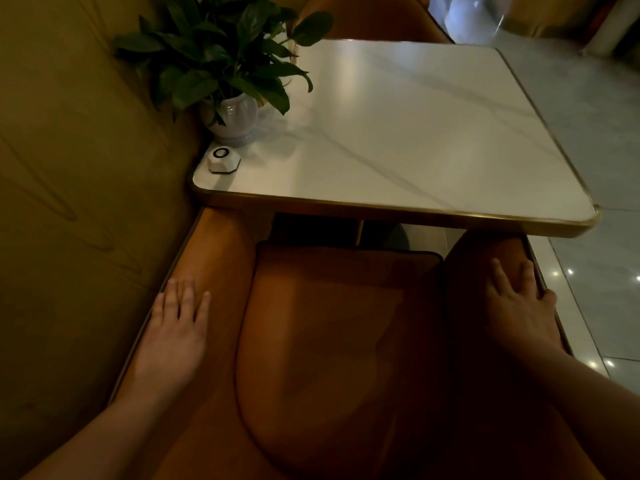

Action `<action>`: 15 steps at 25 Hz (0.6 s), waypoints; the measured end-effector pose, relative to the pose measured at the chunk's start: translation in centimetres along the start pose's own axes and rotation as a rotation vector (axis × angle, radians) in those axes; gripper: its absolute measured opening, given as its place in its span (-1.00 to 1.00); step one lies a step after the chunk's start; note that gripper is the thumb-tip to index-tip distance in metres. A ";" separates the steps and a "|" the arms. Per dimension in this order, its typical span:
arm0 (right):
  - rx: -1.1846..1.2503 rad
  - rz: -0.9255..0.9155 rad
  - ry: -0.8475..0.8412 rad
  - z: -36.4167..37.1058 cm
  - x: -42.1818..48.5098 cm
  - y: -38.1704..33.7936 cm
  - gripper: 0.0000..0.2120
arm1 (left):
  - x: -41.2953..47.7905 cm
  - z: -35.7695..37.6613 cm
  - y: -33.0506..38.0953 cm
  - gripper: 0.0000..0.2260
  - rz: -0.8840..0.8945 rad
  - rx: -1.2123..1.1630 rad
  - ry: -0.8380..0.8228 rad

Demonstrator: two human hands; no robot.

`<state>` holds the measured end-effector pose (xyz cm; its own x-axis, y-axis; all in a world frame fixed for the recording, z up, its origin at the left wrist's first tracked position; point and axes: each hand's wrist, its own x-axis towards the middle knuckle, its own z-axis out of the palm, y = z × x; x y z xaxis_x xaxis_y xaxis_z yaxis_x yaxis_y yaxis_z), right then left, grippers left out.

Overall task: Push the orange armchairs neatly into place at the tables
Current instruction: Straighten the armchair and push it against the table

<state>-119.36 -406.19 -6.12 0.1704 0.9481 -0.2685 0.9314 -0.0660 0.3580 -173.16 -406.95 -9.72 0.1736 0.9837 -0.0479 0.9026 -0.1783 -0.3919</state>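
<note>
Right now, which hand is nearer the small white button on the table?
Left. The left hand rests on the armchair arm just short of the button; the right hand lies on the opposite arm, across the seat.

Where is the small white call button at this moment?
In the head view, the call button sits on the near-left corner of the white table, just in front of the potted plant.

Left hand [172, 332] and right hand [516, 308] flat, palms down.
</note>
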 end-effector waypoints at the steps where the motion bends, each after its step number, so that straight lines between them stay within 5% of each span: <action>1: -0.003 -0.003 0.005 0.1 0.1 0.0 -0.10 | 0.0 0.0 0.0 -0.29 0.001 0.005 -0.001; 15: 0.020 0.020 0.029 0.6 0.2 0.1 -0.17 | 0.0 -0.1 0.4 -0.29 0.005 0.029 -0.032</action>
<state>-119.07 -406.18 -6.72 0.1797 0.9551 -0.2356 0.9343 -0.0907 0.3447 -172.75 -407.02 -9.77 0.1645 0.9832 -0.0790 0.8897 -0.1825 -0.4185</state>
